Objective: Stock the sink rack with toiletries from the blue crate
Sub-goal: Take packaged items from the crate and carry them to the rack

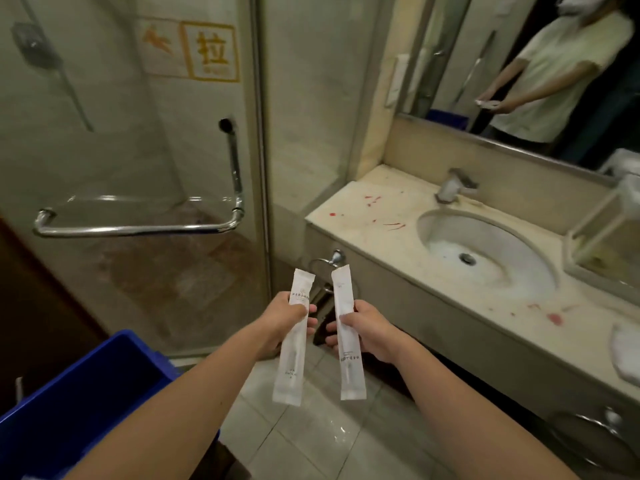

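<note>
Two slim white sachets are being held up side by side, one in each hand, apart from each other. The left hand [289,320] is curling its fingers round the left sachet [290,368] and pressing its thumb across the front. The right hand [363,332] is gripping the right sachet [349,368] the same way. Each grip is sitting a little above the sachet's middle, so a short length is standing above the fist and a longer length is hanging below it.

Both long axes are running roughly upright and away from the person. The upper ends are leaning slightly toward each other, and the lower ends are splaying apart. Print is showing on both faces, but it is too small to read.

The blue crate [104,375] is lying below and to the left of the left grip. The sink rack [595,230] is standing well beyond and to the right of the right grip, past the basin [485,251], on the stained counter [363,209]. It is cut off by the frame edge, so its shelves are not making themselves out.

To judge by this, the carry to the rack is the step in hand. Doing it well is probably meaning swinging both sachets rightward over the counter rather than over the basin. It also means setting down the right one first, then turning each long axis to lie along the shelf before loosening the fingers.
</note>
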The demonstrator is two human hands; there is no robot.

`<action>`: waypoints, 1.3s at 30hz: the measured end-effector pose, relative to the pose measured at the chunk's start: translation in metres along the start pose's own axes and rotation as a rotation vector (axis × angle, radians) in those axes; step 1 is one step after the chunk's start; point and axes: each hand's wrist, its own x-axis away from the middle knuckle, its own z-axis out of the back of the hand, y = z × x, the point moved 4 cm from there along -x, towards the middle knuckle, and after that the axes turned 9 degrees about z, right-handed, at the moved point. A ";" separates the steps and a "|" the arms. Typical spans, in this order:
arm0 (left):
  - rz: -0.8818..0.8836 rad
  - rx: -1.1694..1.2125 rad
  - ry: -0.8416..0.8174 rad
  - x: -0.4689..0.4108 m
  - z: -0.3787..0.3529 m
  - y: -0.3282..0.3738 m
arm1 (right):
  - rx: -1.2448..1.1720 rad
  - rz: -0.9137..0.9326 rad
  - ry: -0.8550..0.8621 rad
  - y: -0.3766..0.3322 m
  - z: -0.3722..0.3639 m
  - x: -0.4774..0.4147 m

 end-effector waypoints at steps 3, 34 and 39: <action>-0.073 -0.033 -0.065 0.000 -0.036 0.015 | -0.025 0.006 0.057 -0.004 0.031 0.018; -0.307 -0.764 -0.637 -0.089 -0.322 0.148 | -0.413 0.137 1.112 -0.039 0.283 0.041; -0.430 -0.889 -0.627 -0.105 -0.342 0.167 | 0.109 0.014 1.426 -0.052 0.296 0.055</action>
